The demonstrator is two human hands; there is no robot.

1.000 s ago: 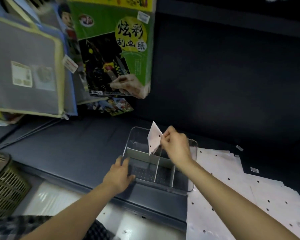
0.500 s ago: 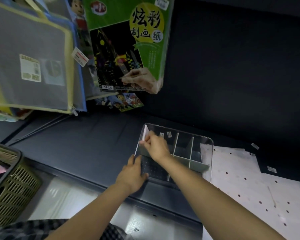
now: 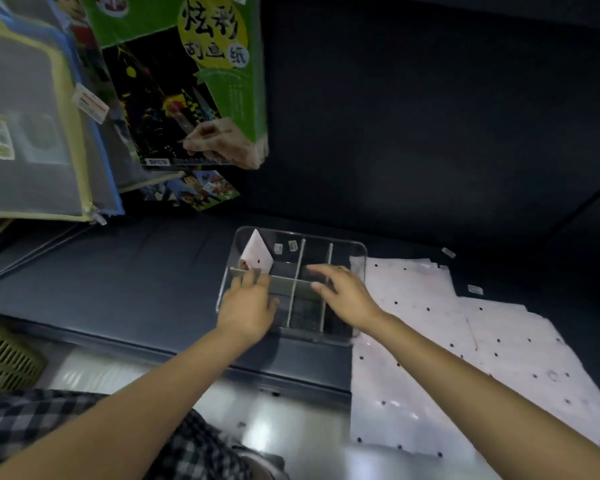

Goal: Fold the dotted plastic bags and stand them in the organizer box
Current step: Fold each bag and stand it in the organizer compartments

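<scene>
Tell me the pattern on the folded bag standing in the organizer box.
White with small dark dots, on the folded bag; head view.

folded bag [image 3: 256, 255] in organizer box [image 3: 357, 251] far-left compartment | box on shelf [image 3: 136, 271] | flat bags [image 3: 465, 341] right of box

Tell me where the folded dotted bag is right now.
In the head view, the folded bag stands upright in the far-left compartment of the clear organizer box, just beyond the left hand.
</scene>
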